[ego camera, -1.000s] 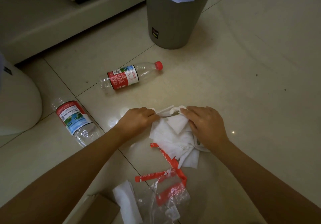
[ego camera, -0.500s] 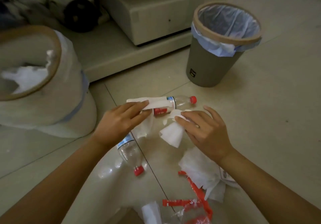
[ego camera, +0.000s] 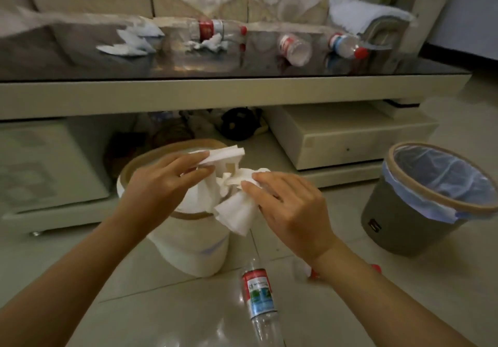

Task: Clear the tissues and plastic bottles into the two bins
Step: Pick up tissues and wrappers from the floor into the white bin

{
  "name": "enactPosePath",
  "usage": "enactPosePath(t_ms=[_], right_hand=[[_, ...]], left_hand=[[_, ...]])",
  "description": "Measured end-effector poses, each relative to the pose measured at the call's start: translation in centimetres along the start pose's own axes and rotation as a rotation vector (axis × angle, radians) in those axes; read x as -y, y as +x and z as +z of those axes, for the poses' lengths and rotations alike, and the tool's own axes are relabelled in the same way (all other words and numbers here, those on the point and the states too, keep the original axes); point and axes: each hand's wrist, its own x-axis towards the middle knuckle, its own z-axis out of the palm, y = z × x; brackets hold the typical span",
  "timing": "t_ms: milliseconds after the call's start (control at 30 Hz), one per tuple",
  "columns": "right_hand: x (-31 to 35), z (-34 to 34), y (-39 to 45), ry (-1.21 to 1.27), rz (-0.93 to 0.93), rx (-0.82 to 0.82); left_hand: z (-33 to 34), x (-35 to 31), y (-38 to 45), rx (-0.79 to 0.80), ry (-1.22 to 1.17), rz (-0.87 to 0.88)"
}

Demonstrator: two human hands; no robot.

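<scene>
My left hand pinches a folded white tissue over the mouth of the white bin. My right hand grips a crumpled white tissue at the bin's near right rim. More tissue lies inside that bin. A grey bin with a blue liner stands on the floor to the right. A plastic bottle with a red and blue label lies on the tiles between my forearms. A second bottle is mostly hidden behind my right wrist.
A low glass-topped table spans the back. On it lie loose tissues, more tissue and three bottles. Cluttered items sit on the shelf under the table. A sofa stands behind it.
Both hands lifted the tissues off the floor and carried them up and left over the white bin. The view tilted upward, bringing the table top into sight.
</scene>
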Motion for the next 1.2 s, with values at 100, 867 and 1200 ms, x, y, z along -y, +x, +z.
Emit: enactPosePath(t_ms=[100, 867, 1200], right_hand=[[1.5, 2.5, 3.6, 0.025, -0.043, -0.048], [1.3, 2.8, -0.4, 0.125, 0.147, 0.355], [-0.4, -6.6, -18.5, -0.052, 0.38, 0.57]], left_hand=[[-0.1, 2.8, -0.4, 0.12, 0.068, -0.084], [1.9, -3.9, 0.2, 0.027, -0.15, -0.24], [10.2, -20.6, -1.4, 0.293, -0.371, 0.111]])
